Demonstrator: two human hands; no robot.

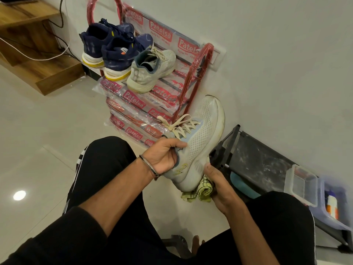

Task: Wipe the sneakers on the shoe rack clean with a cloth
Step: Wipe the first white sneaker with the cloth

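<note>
My left hand (164,157) grips a white mesh sneaker (202,134) at its heel collar, toe pointing up toward the wall. My right hand (219,186) holds a yellow-green checked cloth (200,192) bunched against the sole edge near the heel. On the top shelf of the red shoe rack (198,73) sit the matching white sneaker (150,71) and two navy sneakers with yellow soles (114,52). Plastic wrapping printed with red labels covers the rack's shelves.
A black rack (254,163) stands against the wall at right, with a clear plastic box (301,184) beside it. A wooden stepped unit (32,52) with cables lies at upper left. My knees in black trousers fill the foreground over glossy floor tiles.
</note>
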